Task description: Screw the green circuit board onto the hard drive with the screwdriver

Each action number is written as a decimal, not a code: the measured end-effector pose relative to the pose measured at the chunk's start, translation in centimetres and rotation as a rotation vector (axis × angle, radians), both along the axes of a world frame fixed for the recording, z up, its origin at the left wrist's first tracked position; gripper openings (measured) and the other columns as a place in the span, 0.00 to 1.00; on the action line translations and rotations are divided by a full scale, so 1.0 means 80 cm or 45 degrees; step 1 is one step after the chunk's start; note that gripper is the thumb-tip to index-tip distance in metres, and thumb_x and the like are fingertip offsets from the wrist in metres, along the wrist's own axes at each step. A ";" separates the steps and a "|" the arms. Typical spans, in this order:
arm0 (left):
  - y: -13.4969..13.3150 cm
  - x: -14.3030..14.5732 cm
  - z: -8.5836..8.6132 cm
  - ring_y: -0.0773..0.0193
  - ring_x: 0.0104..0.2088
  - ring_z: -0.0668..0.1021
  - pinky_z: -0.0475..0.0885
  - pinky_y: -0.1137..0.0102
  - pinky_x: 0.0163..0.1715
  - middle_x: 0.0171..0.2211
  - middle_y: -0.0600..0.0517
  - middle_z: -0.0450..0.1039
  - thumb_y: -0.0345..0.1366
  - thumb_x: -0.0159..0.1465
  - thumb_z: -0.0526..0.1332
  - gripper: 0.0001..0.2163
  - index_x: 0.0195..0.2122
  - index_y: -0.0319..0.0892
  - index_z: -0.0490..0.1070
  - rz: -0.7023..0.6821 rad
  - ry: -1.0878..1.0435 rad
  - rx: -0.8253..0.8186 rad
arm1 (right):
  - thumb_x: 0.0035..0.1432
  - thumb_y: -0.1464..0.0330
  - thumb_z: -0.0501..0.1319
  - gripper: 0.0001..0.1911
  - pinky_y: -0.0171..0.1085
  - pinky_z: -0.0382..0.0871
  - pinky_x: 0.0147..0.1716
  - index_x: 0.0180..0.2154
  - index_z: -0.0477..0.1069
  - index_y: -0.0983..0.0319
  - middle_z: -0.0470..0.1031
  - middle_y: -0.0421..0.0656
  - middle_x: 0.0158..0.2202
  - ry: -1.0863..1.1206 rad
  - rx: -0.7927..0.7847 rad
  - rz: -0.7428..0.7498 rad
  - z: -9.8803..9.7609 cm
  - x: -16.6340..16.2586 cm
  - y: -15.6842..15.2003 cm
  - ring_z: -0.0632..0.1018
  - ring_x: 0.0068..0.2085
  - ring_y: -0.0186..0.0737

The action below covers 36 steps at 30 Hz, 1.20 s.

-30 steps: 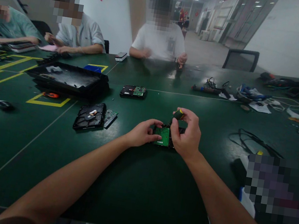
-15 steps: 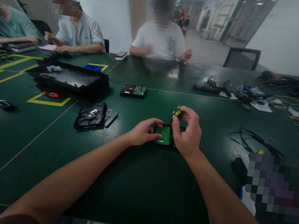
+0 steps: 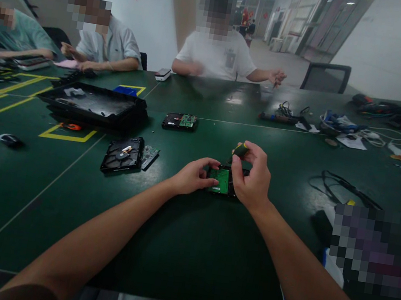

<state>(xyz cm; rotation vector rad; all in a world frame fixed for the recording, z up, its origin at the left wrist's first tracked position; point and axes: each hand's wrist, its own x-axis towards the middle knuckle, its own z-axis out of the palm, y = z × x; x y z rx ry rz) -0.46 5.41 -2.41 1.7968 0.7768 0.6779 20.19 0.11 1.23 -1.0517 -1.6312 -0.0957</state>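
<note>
A hard drive [image 3: 222, 182] lies on the green table in front of me, its green circuit board facing up. My left hand [image 3: 195, 176] grips its left end, thumb on the board and fingers at the far edge. My right hand [image 3: 254, 178] is closed around a short screwdriver [image 3: 240, 150] with a green and yellow handle, held roughly upright over the drive's far side. The screwdriver's tip is hidden by my fingers. Left of my hands sits another hard drive [image 3: 122, 155], with a detached circuit board [image 3: 150, 157] against its right side.
A third hard drive [image 3: 179, 121] lies farther back. Beyond the left drive stands a black tray [image 3: 93, 107]. A computer mouse [image 3: 9, 140] is at far left. Black cables [image 3: 346, 188] and a pixelated patch lie right. Several people sit across the table.
The screwdriver handle has turned in my right hand, its yellow mark no longer facing me. My left hand stays on the drive. A person opposite has extended a hand to the right.
</note>
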 end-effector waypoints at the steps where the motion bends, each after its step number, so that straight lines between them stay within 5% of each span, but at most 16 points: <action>1: 0.000 0.000 0.001 0.77 0.23 0.73 0.69 0.77 0.20 0.56 0.45 0.73 0.33 0.62 0.72 0.26 0.60 0.44 0.67 0.000 0.001 0.000 | 0.68 0.68 0.62 0.28 0.49 0.80 0.48 0.66 0.59 0.54 0.74 0.48 0.56 -0.007 -0.003 0.012 0.000 0.000 0.000 0.81 0.48 0.47; 36: -0.003 0.000 0.006 0.77 0.23 0.72 0.67 0.79 0.19 0.53 0.45 0.75 0.34 0.63 0.72 0.26 0.61 0.43 0.67 0.010 0.055 0.021 | 0.67 0.66 0.63 0.26 0.51 0.81 0.45 0.64 0.63 0.52 0.74 0.48 0.54 -0.077 0.042 -0.059 0.002 -0.001 -0.001 0.79 0.47 0.49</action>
